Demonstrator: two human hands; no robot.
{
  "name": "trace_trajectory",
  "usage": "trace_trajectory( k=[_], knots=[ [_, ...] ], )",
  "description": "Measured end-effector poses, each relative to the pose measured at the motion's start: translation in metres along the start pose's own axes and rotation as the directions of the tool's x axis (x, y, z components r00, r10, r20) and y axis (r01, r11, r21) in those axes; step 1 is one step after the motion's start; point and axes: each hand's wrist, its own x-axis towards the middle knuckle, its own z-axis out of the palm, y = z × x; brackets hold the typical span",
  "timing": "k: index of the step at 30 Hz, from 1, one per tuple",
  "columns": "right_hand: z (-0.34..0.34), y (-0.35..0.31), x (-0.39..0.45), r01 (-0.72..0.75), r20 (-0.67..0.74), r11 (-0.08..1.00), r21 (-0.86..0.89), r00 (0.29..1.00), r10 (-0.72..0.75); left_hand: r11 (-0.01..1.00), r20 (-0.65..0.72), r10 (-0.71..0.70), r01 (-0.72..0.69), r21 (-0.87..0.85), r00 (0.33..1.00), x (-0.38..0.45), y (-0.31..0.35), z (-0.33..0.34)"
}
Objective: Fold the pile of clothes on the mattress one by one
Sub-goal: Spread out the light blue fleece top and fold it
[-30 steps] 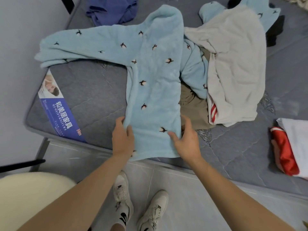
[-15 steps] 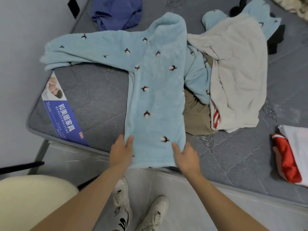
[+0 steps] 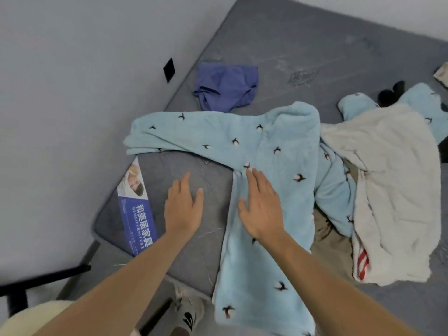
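A light blue fleece top (image 3: pixel 274 151) with small dark and white motifs lies on the grey mattress (image 3: pixel 303 44), folded lengthwise, its one sleeve stretched out to the left. Its hem hangs over the near mattress edge. My right hand (image 3: pixel 260 204) lies flat with straight fingers on the top's left edge, just below the armpit. My left hand (image 3: pixel 184 207) is open over the bare mattress, left of the top and below the sleeve. A pile with a cream garment (image 3: pixel 392 190), a tan one (image 3: pixel 332 241) and more blue fleece sits to the right.
A purple garment (image 3: pixel 226 86) lies further back on the mattress near the grey wall (image 3: pixel 72 93). A blue label (image 3: pixel 139 214) covers the mattress's near left corner. Below are the floor, my shoes (image 3: pixel 189 311) and a pale rounded object (image 3: pixel 29 321).
Both hands let go of the hem and moved up: the right one onto the top near the armpit, the left one over bare mattress. The view shifted forward over the mattress.
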Motion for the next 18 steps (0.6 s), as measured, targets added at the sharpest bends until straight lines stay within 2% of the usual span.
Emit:
trace_trajectory(
  k=[3,6,10,12,15,18],
  knots=[
    [0.017,-0.035,0.082,0.07,-0.01,0.998,-0.009,0.998,-0.07,0.999,-0.091,-0.024,0.02,-0.042,0.996,0.079,-0.026,-0.018],
    [0.039,-0.071,0.158,0.131,0.025,0.991,-0.017,0.991,-0.13,0.988,-0.146,-0.123,0.107,-0.114,0.982,0.148,-0.062,-0.038],
    [0.069,-0.107,0.239,0.194,0.037,0.98,-0.04,0.981,-0.193,0.979,-0.153,-0.192,0.179,-0.098,0.969,0.219,-0.107,-0.059],
    [0.083,-0.115,0.268,0.218,0.049,0.973,-0.076,0.975,-0.215,0.954,-0.06,-0.275,0.265,-0.142,0.96,0.249,-0.126,-0.062],
    [0.106,-0.107,0.295,0.184,0.111,0.976,-0.115,0.979,-0.172,0.876,0.105,-0.386,0.4,-0.269,0.917,0.285,-0.145,-0.057],
    [0.126,-0.091,0.3,0.177,0.164,0.966,-0.189,0.976,-0.147,0.714,0.242,-0.511,0.564,-0.415,0.825,0.312,-0.161,-0.049]
  ],
)
